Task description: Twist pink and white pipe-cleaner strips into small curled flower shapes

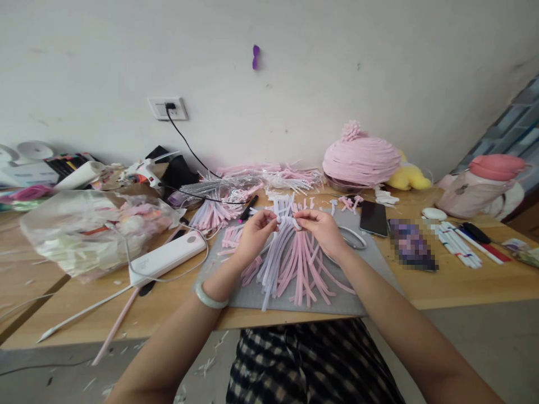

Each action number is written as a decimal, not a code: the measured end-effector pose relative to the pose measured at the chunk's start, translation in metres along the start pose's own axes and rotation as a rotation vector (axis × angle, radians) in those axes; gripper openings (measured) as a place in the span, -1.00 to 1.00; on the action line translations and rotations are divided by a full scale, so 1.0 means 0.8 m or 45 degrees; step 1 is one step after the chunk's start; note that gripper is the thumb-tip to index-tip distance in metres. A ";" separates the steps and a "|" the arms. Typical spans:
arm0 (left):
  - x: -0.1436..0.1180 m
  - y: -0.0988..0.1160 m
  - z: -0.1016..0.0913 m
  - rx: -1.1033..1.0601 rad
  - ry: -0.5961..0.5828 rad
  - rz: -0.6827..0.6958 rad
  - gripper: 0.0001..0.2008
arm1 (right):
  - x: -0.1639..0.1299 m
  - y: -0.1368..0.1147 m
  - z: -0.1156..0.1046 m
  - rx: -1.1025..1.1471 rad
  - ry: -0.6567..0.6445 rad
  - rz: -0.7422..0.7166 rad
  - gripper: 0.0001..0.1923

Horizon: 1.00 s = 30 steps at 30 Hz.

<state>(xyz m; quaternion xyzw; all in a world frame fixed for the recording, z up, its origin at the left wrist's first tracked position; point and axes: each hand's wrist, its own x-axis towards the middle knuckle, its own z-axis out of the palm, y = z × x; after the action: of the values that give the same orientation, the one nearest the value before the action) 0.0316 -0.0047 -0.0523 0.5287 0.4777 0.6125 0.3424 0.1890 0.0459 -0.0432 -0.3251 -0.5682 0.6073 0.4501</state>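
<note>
My left hand [259, 231] and my right hand [322, 229] are raised over the grey mat [374, 280], thumbs and forefingers pinched. Between them runs a short pale chenille stem [288, 221], bent, with one end in each hand; its exact shape is partly hidden by my fingertips. Below and beyond lie bundles of long pale lavender stems [272, 266] and pink stems [301, 272], fanned out toward the mat's front edge. Short pink pieces [231, 237] lie to the left of my left hand. A silvery ring-shaped thing [356, 238] shows partly behind my right forearm.
Left are a white power strip [168, 258] with cables and a plastic bag of scraps [101, 230]. A glue gun [147, 171] lies behind. To the right are a phone [373, 217], markers [458, 244], a pink-lidded jug [475, 188] and a pink stem-covered dome [360, 160].
</note>
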 end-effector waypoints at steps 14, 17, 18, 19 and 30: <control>-0.005 -0.006 0.003 0.078 0.013 0.037 -0.90 | -0.007 0.001 0.011 -0.049 0.076 -0.081 -0.87; -0.005 -0.007 0.002 0.078 0.043 0.033 -0.91 | -0.009 -0.001 0.014 -0.042 0.077 -0.074 -0.88; -0.006 -0.006 0.002 0.081 0.052 0.033 -0.91 | -0.010 -0.002 0.015 -0.038 0.080 -0.076 -0.88; -0.006 -0.005 0.003 0.087 0.057 0.034 -0.91 | -0.010 -0.003 0.017 -0.034 0.084 -0.080 -0.89; -0.012 0.002 0.008 -0.161 0.030 -0.014 -0.83 | -0.013 0.002 0.021 -0.009 0.171 -0.138 -0.91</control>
<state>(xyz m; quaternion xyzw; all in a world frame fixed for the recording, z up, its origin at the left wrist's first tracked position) 0.0402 -0.0130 -0.0539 0.4960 0.4449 0.6457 0.3730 0.1772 0.0300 -0.0433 -0.3355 -0.5556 0.5570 0.5182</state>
